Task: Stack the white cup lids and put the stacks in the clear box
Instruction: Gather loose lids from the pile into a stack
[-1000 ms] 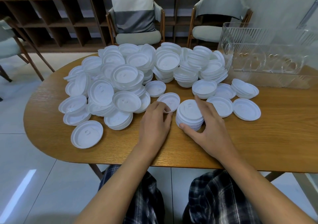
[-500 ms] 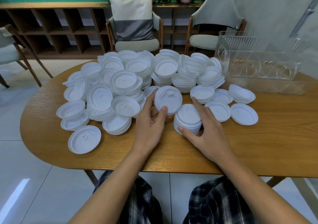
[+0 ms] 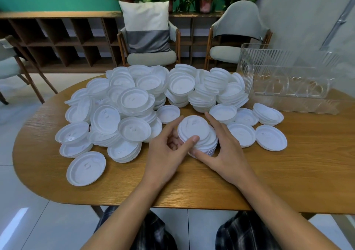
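Gripping the stack [image 3: 209,144], right hand [image 3: 228,159] faces left hand [image 3: 165,157] pinching top lid [image 3: 193,127].

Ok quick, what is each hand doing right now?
Left hand: pinching the top lid, thumb on it.
Right hand: holding the stack of lids between thumb and fingers.

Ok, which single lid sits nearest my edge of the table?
The lone lid at the pile's front left, left of your left hand. Nothing is stacked on it, and all other lids sit farther back.

Lid pile [image 3: 138,103] on table [image 3: 288,173], box [image 3: 288,80] right of it
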Tool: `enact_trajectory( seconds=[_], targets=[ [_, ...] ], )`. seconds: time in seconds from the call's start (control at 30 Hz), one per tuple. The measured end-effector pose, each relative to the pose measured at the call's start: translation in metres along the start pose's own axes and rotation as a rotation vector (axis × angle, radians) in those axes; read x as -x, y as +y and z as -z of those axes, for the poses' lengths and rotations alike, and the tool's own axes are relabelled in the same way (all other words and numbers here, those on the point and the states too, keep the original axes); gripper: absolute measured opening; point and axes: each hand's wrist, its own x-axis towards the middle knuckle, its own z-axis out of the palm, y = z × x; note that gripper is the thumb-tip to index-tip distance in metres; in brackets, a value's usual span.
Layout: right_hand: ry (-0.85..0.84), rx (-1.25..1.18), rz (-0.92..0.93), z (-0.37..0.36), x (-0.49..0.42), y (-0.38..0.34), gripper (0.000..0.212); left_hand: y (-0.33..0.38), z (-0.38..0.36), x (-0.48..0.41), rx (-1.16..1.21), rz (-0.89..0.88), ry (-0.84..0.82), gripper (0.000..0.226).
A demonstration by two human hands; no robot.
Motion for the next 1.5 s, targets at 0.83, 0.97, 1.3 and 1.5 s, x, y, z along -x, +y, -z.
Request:
enact_trajectory(
  seconds=[0.83, 0.97, 1.3, 1.5],
  targets=[
    [-0.046, 0.001, 0.014, -0.002, 0.001, 0.008, 0.100, -0.007, -0.002, -0.014, -0.369, -0.203, -0.171, 0.052],
    [-0.015, 0.009, 0.006, -0.002, -0.003, 0.005, 0.099, -0.013, -0.004, -0.019, -0.474, -0.245, -0.110, 0.055],
    [-0.047, 0.038, 0.017, 0.006, -0.011, 0.011, 0.097, -0.009, -0.013, -0.033, -0.665, -0.083, -0.093, 0.081],
    [-0.009, 0.025, 0.004, 0.003, -0.009, 0.013, 0.096, -0.010, -0.014, -0.028, -0.721, -0.044, -0.086, 0.058]
  ],
)
